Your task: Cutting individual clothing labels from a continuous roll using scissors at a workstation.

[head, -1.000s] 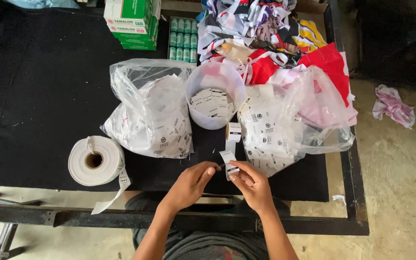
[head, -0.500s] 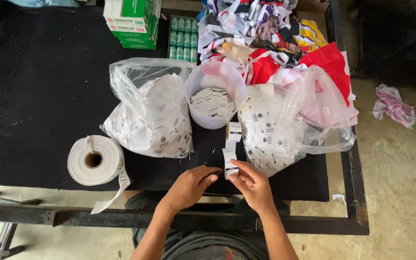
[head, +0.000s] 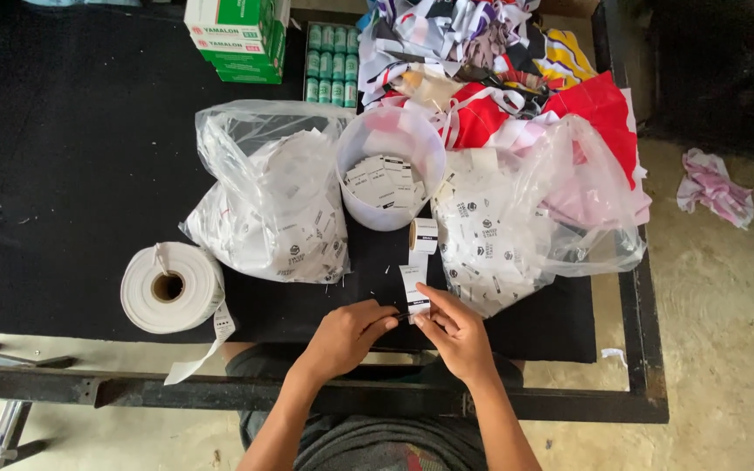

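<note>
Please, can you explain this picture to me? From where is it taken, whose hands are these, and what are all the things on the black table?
A camera on a person's head looks down at that person's own bare hands. The left hand and right hand together pinch a white label strip that runs from a small roll. On the black table lie a big white roll, two clear bags of labels, a tub of labels, green boxes and coloured cloth.
</note>
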